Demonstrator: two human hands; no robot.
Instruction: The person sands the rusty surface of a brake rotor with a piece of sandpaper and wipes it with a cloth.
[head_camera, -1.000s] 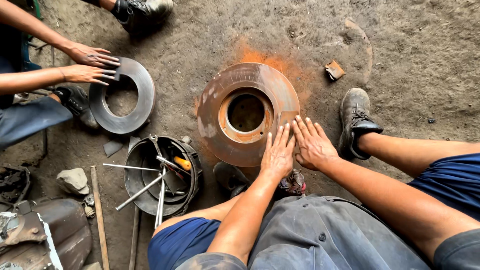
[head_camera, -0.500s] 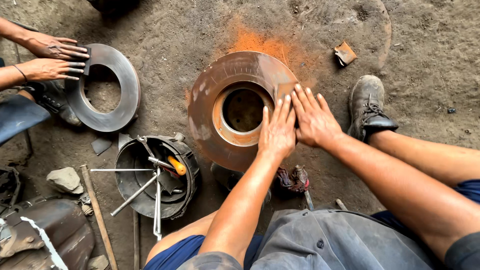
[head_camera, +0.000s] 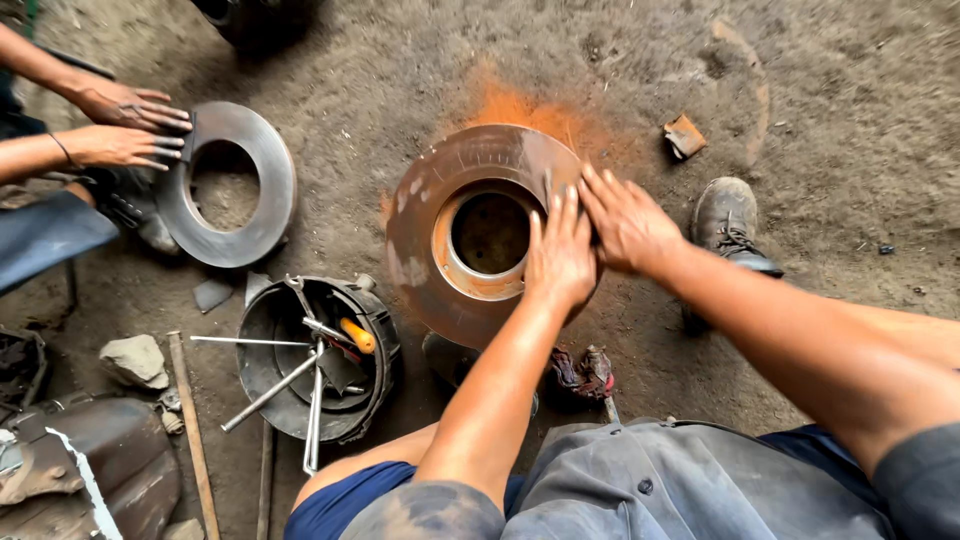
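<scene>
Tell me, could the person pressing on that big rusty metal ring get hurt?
Possibly. Both bare hands, left hand and right hand, press flat on the rusty disc with no gloves, so a rough edge or rust flakes might scratch the skin. The bucket of tools sits close by the knee, and its metal rods poke out where they might jab a leg.

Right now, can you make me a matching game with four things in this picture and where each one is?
Things:
1. rusty disc
2. grey ring
3. round tub
4. boot

Places:
A. under another person's two hands, far left
B. right of the rusty disc, on the dirt
C. under the person's left hand and right hand
D. below the grey ring, holding metal tools

Pairs: 1-C, 2-A, 3-D, 4-B
</scene>
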